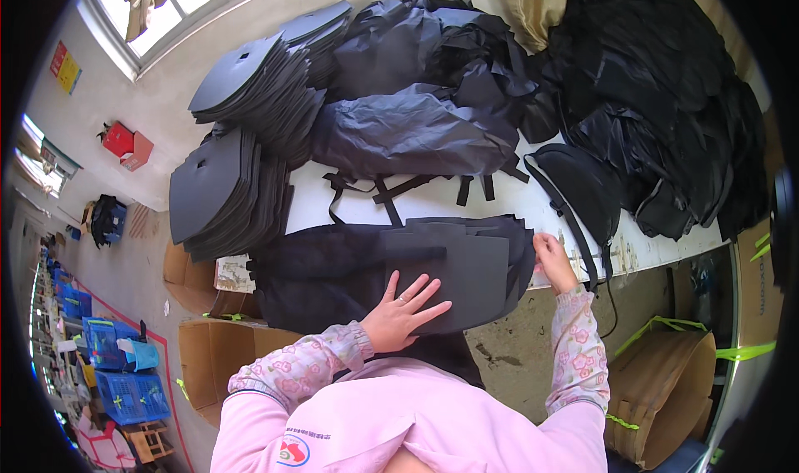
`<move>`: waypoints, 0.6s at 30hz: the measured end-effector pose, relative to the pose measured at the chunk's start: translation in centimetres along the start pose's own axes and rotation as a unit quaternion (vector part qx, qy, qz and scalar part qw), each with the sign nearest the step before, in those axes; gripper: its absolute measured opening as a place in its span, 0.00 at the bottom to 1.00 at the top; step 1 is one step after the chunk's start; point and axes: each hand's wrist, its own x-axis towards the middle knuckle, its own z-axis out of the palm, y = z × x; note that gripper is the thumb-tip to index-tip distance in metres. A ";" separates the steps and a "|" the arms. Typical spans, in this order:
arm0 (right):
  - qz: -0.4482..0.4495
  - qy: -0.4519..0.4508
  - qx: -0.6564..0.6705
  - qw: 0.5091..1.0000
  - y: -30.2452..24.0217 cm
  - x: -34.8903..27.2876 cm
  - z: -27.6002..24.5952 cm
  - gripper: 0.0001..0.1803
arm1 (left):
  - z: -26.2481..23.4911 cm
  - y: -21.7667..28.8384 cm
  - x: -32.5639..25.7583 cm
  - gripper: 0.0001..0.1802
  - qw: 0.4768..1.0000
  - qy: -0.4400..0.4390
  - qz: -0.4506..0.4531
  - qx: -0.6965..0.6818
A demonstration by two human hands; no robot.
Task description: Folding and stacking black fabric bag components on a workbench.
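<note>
At the near side of the white table, the left hand lies open, fingers spread, on a dark-grey panel; the right hand pinches the right edge of the black fabric beneath; the step looks like aligning layers, the next move calling for a steady palm. The panel lies flat (matte, its top edge stepped).

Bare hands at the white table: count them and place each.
2: the left hand spread on the flat, layered black sheet material; the right hand at its right edge. No others show.
</note>
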 end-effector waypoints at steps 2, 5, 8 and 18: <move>0.072 -0.091 0.157 0.981 -0.7 -0.5 0.7 0.36 | -0.1 -0.3 0.2 0.56 1.000 0.010 -0.006 -0.007; 0.037 -0.171 0.265 0.948 -1.4 -1.1 2.6 0.38 | 0.2 -0.4 0.6 0.56 0.999 0.025 0.001 -0.021; 0.032 -0.188 0.263 0.946 -2.4 -1.8 2.7 0.38 | 0.6 -0.5 1.0 0.56 0.998 0.042 0.004 -0.037; -0.014 -0.114 0.206 0.972 -5.2 -4.5 4.2 0.40 | -3.9 -9.6 -6.3 0.56 0.953 0.254 -0.139 -0.086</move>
